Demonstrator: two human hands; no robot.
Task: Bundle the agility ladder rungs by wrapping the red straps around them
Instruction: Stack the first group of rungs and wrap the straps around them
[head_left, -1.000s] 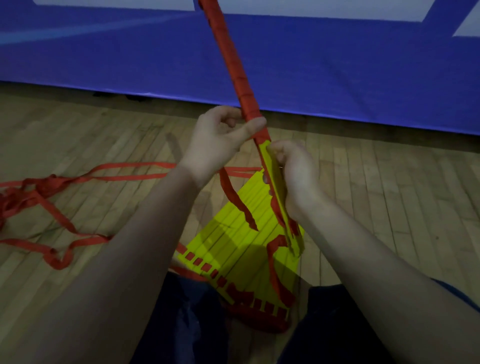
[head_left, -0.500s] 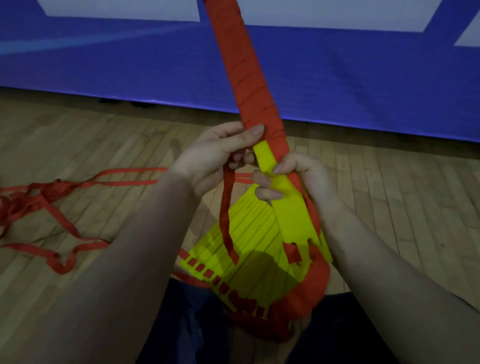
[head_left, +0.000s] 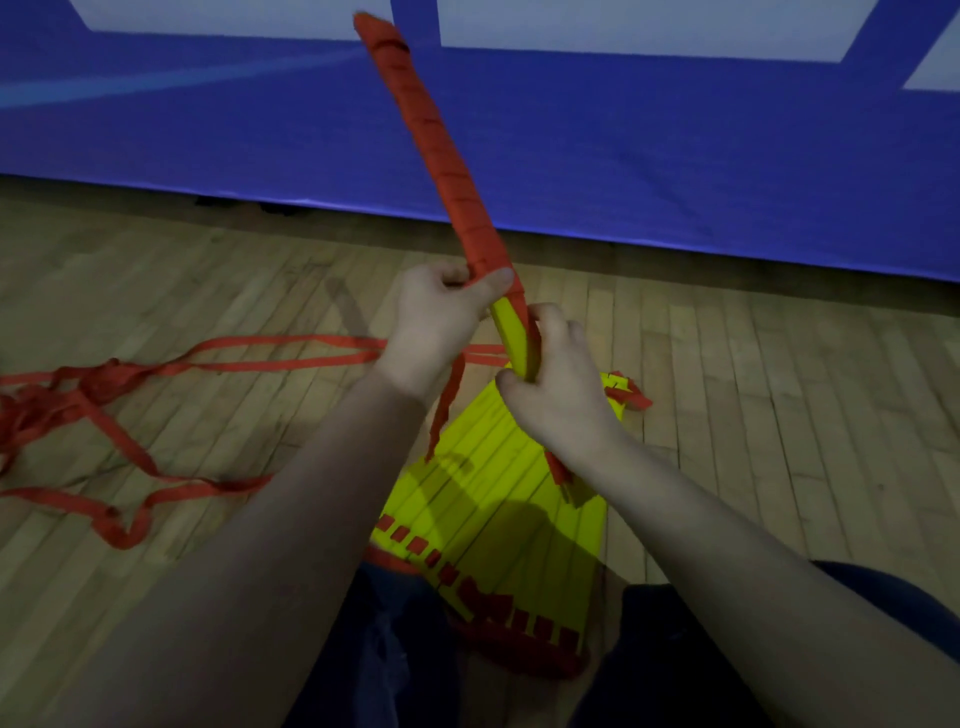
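My left hand (head_left: 431, 322) pinches the flat red fabric strap (head_left: 483, 244) against the raised yellow plastic rung bundle (head_left: 511, 338). My right hand (head_left: 556, 400) curls around its bare section. I should lay each turn tight and overlapping.

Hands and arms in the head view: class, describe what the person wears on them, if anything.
The left hand and right hand are bare: no gloves, and no rings show in the dim light. The left forearm and right forearm are bare too, with no sleeve, watch or band in view.
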